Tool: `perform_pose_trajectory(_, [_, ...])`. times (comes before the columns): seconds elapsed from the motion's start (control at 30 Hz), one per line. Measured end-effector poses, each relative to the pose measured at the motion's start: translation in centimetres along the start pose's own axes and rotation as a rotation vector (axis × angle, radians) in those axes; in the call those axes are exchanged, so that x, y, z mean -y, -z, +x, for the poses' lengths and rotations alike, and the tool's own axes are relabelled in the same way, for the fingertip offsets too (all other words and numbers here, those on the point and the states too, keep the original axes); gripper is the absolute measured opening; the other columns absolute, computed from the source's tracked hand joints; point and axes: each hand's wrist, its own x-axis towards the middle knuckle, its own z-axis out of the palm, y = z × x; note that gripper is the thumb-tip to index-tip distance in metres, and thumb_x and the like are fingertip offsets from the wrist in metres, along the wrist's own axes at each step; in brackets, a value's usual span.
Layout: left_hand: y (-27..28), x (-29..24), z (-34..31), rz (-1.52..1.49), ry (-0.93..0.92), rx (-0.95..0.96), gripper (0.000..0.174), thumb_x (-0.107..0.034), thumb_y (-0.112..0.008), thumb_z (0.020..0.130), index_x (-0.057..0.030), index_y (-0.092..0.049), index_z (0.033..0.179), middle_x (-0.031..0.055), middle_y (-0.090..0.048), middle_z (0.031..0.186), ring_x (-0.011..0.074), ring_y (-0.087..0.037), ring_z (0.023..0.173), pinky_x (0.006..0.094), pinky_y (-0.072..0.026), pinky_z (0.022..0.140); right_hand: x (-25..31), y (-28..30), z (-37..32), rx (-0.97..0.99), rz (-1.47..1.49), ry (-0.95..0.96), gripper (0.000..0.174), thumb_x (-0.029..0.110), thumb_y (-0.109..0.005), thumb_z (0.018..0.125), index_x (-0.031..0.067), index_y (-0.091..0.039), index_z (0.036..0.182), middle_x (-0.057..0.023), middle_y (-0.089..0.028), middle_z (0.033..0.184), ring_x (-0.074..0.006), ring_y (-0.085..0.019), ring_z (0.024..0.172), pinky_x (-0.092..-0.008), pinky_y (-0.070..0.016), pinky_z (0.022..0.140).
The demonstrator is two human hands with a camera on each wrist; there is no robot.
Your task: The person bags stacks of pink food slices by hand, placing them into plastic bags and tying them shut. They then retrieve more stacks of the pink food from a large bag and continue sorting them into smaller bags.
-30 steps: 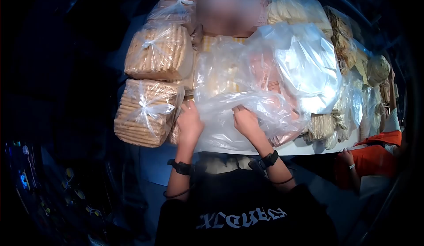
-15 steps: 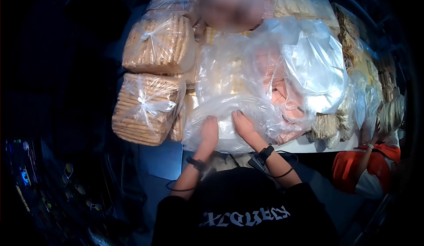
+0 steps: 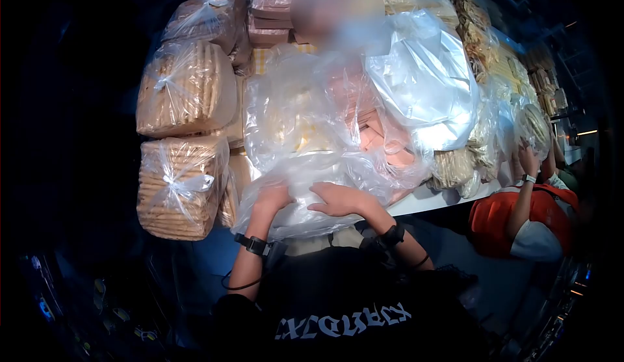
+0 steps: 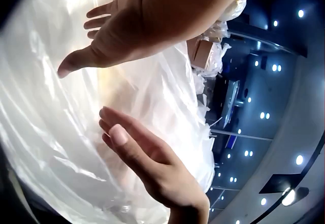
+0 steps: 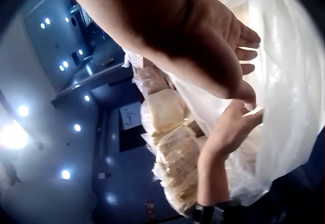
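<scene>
A clear plastic bag (image 3: 292, 222) lies crumpled at the table's near edge, in front of the wearer. My left hand (image 3: 273, 199) rests on its left part, fingers pointing inward. My right hand (image 3: 341, 199) lies on the same plastic to the right, its fingers and thumb extended and spread. In the left wrist view the left hand (image 4: 127, 28) has extended fingers over the sheet, with the right hand (image 4: 152, 165) opposite. The right wrist view shows the right hand (image 5: 218, 43) with straight fingers against the film. Whitish material shows through the plastic between the hands.
Tied bags of tan flat items (image 3: 179, 196) are stacked at the left. Beyond the hands lie pink pieces (image 3: 377, 137) in plastic and a shiny silvery bag (image 3: 422, 82). A person in orange (image 3: 507, 222) is at the right; another, blurred, faces across the table.
The left hand has left the tied bag's side and moved inward onto the plastic. Both hands now lie lower and flatter on it; the right fingers have straightened. The view has shifted.
</scene>
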Motion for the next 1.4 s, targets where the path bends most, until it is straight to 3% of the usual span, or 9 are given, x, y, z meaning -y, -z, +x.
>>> perform_pose_trajectory(0.17, [3.1, -1.2, -2.9, -0.367, 0.046, -0.215, 0.07, -0.05, -0.073, 0.079, 0.0001, -0.059, 0.127, 0.0233, -0.064, 0.119, 0.0354, -0.061, 0.111, 0.0392, -0.048, 0.094, 1.7, 7.6, -10.0, -0.237, 1.063, 0.451, 0.02, 0.012, -0.05, 0.1, -0.0024, -0.059, 0.111, -0.0166, -0.069, 0.102, -0.0267, -0.068, 0.089, -0.0315, -0.0517, 0.08])
perform_pose_trajectory(0.23, [5.1, -1.7, -2.1, -0.343, 0.047, -0.188, 0.069, -0.051, -0.07, 0.083, 0.0, -0.058, 0.128, 0.0227, -0.064, 0.119, 0.0351, -0.061, 0.111, 0.0386, -0.0479, 0.094, -2.3, 9.1, -8.5, -0.818, 0.85, 0.15, 0.018, 0.012, -0.053, 0.097, -0.0025, -0.059, 0.107, -0.0144, -0.069, 0.096, -0.0295, -0.067, 0.08, -0.0336, -0.0525, 0.074])
perform_pose_trajectory(0.3, [6.5, -1.7, -0.3, -0.334, -0.042, -0.254, 0.067, -0.049, -0.068, 0.085, 0.0004, -0.056, 0.129, 0.0226, -0.062, 0.123, 0.0352, -0.061, 0.112, 0.0386, -0.0478, 0.094, -6.8, 9.5, -6.1, -0.884, 0.128, -0.233, 0.017, 0.011, -0.055, 0.094, -0.0015, -0.06, 0.104, -0.0174, -0.068, 0.091, -0.0324, -0.066, 0.079, -0.0373, -0.0535, 0.074])
perform_pose_trajectory(0.5, [8.7, -3.2, 2.2, -0.342, -0.304, -0.757, 0.05, -0.034, -0.063, 0.093, 0.0008, -0.054, 0.129, 0.0215, -0.053, 0.134, 0.0364, -0.054, 0.119, 0.0393, -0.0452, 0.097, -15.0, 7.6, 1.1, -0.955, -0.589, -0.237, 0.04, 0.022, -0.07, 0.082, -0.0013, -0.059, 0.111, -0.0226, -0.064, 0.111, -0.0411, -0.062, 0.099, -0.0434, -0.0503, 0.09])
perform_pose_trajectory(0.6, [9.6, -3.3, 0.0, -0.292, -0.386, -0.879, 0.043, -0.021, -0.064, 0.092, 0.0002, -0.054, 0.127, 0.0204, -0.053, 0.132, 0.0359, -0.053, 0.12, 0.0393, -0.043, 0.1, -11.2, 10.7, -1.2, -0.755, -0.198, -0.627, 0.06, 0.027, -0.077, 0.076, -0.0016, -0.053, 0.123, -0.0236, -0.06, 0.12, -0.0428, -0.061, 0.105, -0.0436, -0.0488, 0.094])
perform_pose_trajectory(0.8, [3.9, -4.5, -10.3, -0.264, -0.165, -1.115, 0.043, -0.005, -0.072, 0.079, 0.0019, -0.057, 0.118, 0.019, -0.053, 0.123, 0.0382, -0.052, 0.115, 0.0447, -0.0431, 0.097, -10.4, 12.3, -2.7, -0.532, -0.279, -0.665, 0.078, 0.03, -0.081, 0.07, -0.0008, -0.046, 0.133, -0.0255, -0.066, 0.11, -0.0419, -0.064, 0.101, -0.045, -0.0508, 0.089])
perform_pose_trajectory(1.1, [-6.5, -2.2, -14.0, -0.527, 0.319, -1.298, 0.07, -0.015, -0.083, 0.071, 0.0019, -0.047, 0.129, 0.0164, -0.045, 0.125, 0.0334, -0.051, 0.105, 0.0432, -0.043, 0.093, -13.6, 12.0, -6.3, -0.911, -0.146, -0.472, 0.033, 0.02, -0.075, 0.073, -0.0028, -0.066, 0.094, -0.0236, -0.068, 0.084, -0.0378, -0.067, 0.081, -0.0391, -0.0513, 0.072])
perform_pose_trajectory(1.3, [-5.8, -3.1, -14.4, -0.632, 0.463, -1.026, 0.064, -0.02, -0.083, 0.072, 0.0037, -0.05, 0.121, 0.0198, -0.053, 0.112, 0.0354, -0.058, 0.095, 0.0422, -0.0486, 0.081, -11.8, 11.1, -7.9, -0.36, 0.002, -0.328, 0.022, 0.014, -0.071, 0.073, -0.0044, -0.061, 0.079, -0.0163, -0.058, 0.066, -0.0261, -0.059, 0.062, -0.0377, -0.0462, 0.062])
perform_pose_trajectory(1.4, [-6.8, -2.7, -13.1, -0.554, 0.357, -0.958, 0.046, -0.018, -0.076, 0.078, 0.0059, -0.056, 0.112, 0.0228, -0.059, 0.097, 0.0411, -0.06, 0.088, 0.0431, -0.0496, 0.077, -12.6, 9.6, -6.7, -0.345, -0.045, -0.273, 0.02, 0.013, -0.069, 0.072, -0.0035, -0.06, 0.079, -0.0192, -0.06, 0.073, -0.0314, -0.059, 0.068, -0.039, -0.0451, 0.063])
